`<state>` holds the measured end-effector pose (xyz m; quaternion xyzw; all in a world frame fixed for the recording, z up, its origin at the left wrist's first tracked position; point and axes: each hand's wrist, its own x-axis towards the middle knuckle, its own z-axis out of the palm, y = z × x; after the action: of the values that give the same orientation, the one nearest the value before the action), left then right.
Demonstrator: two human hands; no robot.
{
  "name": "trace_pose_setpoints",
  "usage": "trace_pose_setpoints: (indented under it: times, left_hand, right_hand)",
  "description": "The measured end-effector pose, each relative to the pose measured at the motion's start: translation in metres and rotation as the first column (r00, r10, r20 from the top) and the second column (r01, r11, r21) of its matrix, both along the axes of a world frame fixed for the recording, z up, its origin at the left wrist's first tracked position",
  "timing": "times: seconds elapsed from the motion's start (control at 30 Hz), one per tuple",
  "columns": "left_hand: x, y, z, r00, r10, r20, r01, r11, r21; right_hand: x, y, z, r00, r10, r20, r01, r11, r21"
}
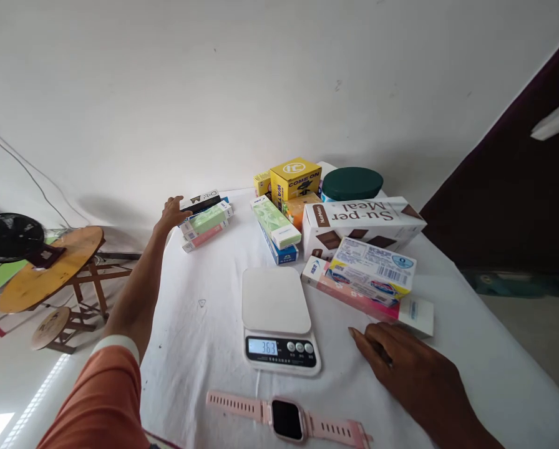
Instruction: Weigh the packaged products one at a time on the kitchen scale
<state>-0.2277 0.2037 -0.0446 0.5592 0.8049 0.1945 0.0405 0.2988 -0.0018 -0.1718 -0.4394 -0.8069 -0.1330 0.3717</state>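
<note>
My left hand reaches to the far left of the white-covered table, its fingers closed round the left end of a black-and-white box. That box lies on top of a small stack with a green box and a pink box. My right hand rests at the near right with loosely curled fingers and the thumb apart, holding nothing visible. Between the hands stands a white kitchen scale with a bare platform; its display seems to read 363. In front of it lies a pink smartwatch.
Behind the scale are a Su-per Meal box, a yellow box, a dark green lid and another green box. A toothpaste-like carton lies across a pink box. A fan stands left on a wooden table.
</note>
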Motion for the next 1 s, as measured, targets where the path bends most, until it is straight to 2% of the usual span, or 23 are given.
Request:
trace_pose_setpoints:
  times: [0.1, 0.2, 0.33, 0.43, 0.5, 0.57, 0.63, 0.7, 0.8, 0.87, 0.93, 1.0]
  left_hand:
    - [0.008, 0.034, -0.004, 0.999, -0.019, -0.034, 0.017, 0.997, -0.078]
    - [0.013, 0.05, -0.009, 0.998, -0.01, -0.069, 0.0, 0.99, -0.142]
    - [0.009, 0.046, -0.008, 0.993, -0.014, -0.115, -0.004, 0.987, -0.158]
    - [0.006, 0.033, 0.007, 0.99, 0.008, -0.142, -0.017, 0.998, -0.061]
    - [0.01, 0.019, 0.021, 0.986, 0.009, -0.165, -0.004, 1.0, 0.028]
    - [0.024, -0.004, 0.036, 0.981, -0.053, -0.188, 0.071, 0.993, 0.091]
    - [0.05, -0.034, 0.046, 0.964, -0.181, -0.194, 0.205, 0.972, 0.113]
    - [0.084, -0.07, 0.047, 0.926, -0.347, -0.152, 0.36, 0.93, 0.073]
    - [0.137, -0.127, 0.031, 0.839, -0.541, -0.061, 0.54, 0.841, -0.035]
    - [0.165, -0.157, 0.013, 0.75, -0.661, 0.01, 0.658, 0.744, -0.118]
    - [0.184, -0.178, -0.004, 0.675, -0.737, 0.034, 0.731, 0.661, -0.17]
    - [0.195, -0.189, -0.017, 0.651, -0.759, 0.02, 0.748, 0.636, -0.188]
  right_hand:
    - [0.001, 0.002, 0.001, 1.0, 0.01, -0.004, -0.01, 1.0, -0.016]
    - [0.003, 0.003, 0.001, 1.0, 0.01, -0.002, -0.01, 0.999, -0.045]
    - [0.003, 0.004, 0.0, 1.0, -0.004, 0.009, 0.004, 0.999, -0.041]
    - [0.001, 0.004, 0.0, 1.0, -0.025, 0.007, 0.026, 0.999, -0.039]
    - [0.001, 0.003, 0.0, 0.999, -0.03, 0.017, 0.031, 0.998, -0.05]
    - [0.001, 0.001, 0.0, 0.999, -0.032, 0.016, 0.033, 0.997, -0.069]
    - [0.001, 0.0, 0.0, 0.999, -0.032, 0.001, 0.032, 0.994, -0.105]
    - [0.0, -0.001, -0.001, 0.999, -0.036, -0.022, 0.032, 0.987, -0.157]
    - [-0.001, -0.002, -0.003, 0.998, -0.043, -0.036, 0.034, 0.975, -0.221]
    - [-0.002, -0.003, -0.003, 0.998, -0.048, -0.029, 0.04, 0.976, -0.216]
    - [-0.002, -0.003, -0.003, 0.998, -0.051, -0.02, 0.047, 0.98, -0.193]
    - [-0.002, -0.003, -0.003, 0.999, -0.05, -0.019, 0.046, 0.981, -0.191]
